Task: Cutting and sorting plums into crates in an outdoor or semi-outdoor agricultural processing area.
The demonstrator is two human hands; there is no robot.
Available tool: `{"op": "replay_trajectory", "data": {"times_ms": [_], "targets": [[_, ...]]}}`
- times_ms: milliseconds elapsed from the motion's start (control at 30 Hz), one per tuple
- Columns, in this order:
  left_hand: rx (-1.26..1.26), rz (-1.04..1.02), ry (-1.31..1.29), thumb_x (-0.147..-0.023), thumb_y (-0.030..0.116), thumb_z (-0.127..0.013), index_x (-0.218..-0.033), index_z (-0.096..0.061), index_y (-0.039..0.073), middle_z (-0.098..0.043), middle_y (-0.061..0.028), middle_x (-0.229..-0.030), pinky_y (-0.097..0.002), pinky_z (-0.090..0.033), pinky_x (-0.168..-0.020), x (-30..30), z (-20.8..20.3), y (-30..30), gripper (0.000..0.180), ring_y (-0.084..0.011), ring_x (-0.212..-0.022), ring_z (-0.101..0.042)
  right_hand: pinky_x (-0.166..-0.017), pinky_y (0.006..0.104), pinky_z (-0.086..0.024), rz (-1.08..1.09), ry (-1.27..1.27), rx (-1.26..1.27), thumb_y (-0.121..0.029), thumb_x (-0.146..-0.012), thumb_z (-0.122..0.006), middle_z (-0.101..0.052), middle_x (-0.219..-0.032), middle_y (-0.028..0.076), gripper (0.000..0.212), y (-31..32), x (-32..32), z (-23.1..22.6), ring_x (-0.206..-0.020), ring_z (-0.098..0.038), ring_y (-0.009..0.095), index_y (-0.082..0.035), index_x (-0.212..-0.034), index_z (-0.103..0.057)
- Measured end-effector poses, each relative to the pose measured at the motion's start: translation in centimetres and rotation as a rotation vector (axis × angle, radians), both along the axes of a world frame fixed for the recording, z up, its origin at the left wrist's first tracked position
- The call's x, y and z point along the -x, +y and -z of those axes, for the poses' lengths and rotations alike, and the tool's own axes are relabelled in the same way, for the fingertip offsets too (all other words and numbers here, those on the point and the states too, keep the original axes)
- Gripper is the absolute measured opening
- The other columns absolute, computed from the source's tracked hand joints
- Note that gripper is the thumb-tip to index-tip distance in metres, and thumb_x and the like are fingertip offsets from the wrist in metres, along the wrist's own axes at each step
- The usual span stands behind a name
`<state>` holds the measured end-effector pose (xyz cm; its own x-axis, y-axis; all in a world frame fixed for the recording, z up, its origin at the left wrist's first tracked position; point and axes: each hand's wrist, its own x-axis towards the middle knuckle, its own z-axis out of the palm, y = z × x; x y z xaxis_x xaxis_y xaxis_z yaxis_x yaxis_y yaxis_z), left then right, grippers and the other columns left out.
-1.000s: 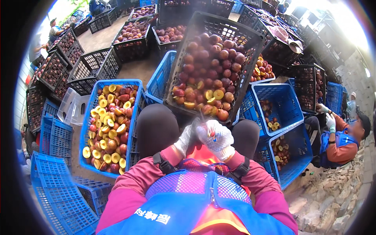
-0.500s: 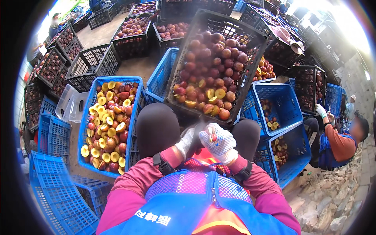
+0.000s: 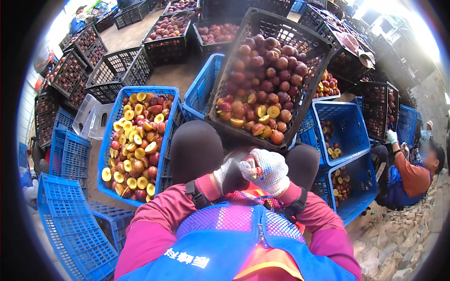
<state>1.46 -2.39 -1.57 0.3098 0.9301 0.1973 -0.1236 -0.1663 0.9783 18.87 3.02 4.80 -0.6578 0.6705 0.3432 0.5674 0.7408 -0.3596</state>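
Left grip (image 3: 228,176) lowered, hold unclear; right grip (image 3: 269,170) clasping red-yellow piece (image 3: 252,168) at inner side.

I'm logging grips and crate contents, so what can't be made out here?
Head view throughout:
Left hand: fingertips hidden by blur and right hand.
Red item: kind unclear, mostly covered by right hand.
Black crate: lower fruit buried under upper fruit.
Co-worker's hand: too small to show what, if anything, it holds.
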Motion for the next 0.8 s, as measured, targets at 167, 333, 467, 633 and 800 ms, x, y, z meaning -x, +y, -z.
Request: {"op": "replay_trajectory", "data": {"times_ms": [167, 333, 467, 633, 800], "targets": [[0.286, 0.204, 0.101, -0.103, 0.011, -0.071, -0.139, -0.064, 0.005, -0.072, -0.0078, -0.127, -0.0372, -0.06, -0.099, 2.0, -3.7, -1.1, 0.037, -0.018, -0.108, -0.071, -0.065, 0.0467, -0.058, -0.264, -0.013, 0.074, -0.045, -0.088, -0.084, -0.072, -0.081, 0.012, 0.036, 1.0, 0.1, -3.2, -0.072, -0.073, 0.034, -0.011, -0.095, -0.073], [0.042, 0.255, 0.212, -0.104, 0.034, -0.076, -0.129, -0.069, 0.007, -0.071, -0.0066, -0.112, -0.0408, -0.057, -0.081, -0.4, 7.9, 0.3, 0.037, -0.0206, -0.089, -0.067, -0.065, 0.0449, -0.055, -0.173, 0.096, 0.126, -0.04, -0.096, -0.074, -0.068, -0.078, 0.012, 0.032, 1.4, -0.8, -0.5, -0.069, -0.069, 0.029, -0.008, -0.093, -0.072], [0.086, 0.088, -0.038, -0.107, 0.045, -0.067, -0.112, -0.068, 0.008, -0.064, -0.0059, -0.09, -0.0365, -0.048, -0.066, -0.6, -2.9, 1.2, 0.037, -0.0206, -0.073, -0.057, -0.049, 0.0312, -0.046, -0.026, 0.49, 0.904, -0.043, -0.116, -0.055, -0.063, -0.072, 0.004, 0.043, 4.5, -2.4, -4.8, -0.053, -0.058, 0.017, -0.005, -0.105, -0.073], [0.635, 0.001, -0.407, -0.112, 0.047, -0.052, -0.106, -0.065, 0.008, -0.055, -0.0027, -0.073, -0.034, -0.039, -0.052, 0.1, -2.5, 1.0, 0.041, -0.0167, -0.055, -0.047, -0.043, 0.0282, -0.044, 0.126, 0.661, 1.071, -0.055, -0.117, -0.054, -0.065, -0.072, 0.004, 0.053, 7.7, -5.6, 4.3, -0.047, -0.057, 0.015, -0.006, -0.108, -0.073], [0.26, -0.292, -0.363, -0.106, 0.025, -0.076, -0.129, -0.072, 0.009, -0.071, -0.004, -0.09, -0.0374, -0.057, -0.066, 10.7, -2.3, -1.5, 0.028, -0.0191, -0.072, -0.069, -0.051, 0.0348, -0.052, 0.004, 0.158, 0.074, -0.029, -0.114, -0.063, -0.074, -0.091, 0.008, 0.035, 14.9, -8.2, 6.1, -0.06, -0.067, 0.019, -0.005, -0.139, -0.069]]}}
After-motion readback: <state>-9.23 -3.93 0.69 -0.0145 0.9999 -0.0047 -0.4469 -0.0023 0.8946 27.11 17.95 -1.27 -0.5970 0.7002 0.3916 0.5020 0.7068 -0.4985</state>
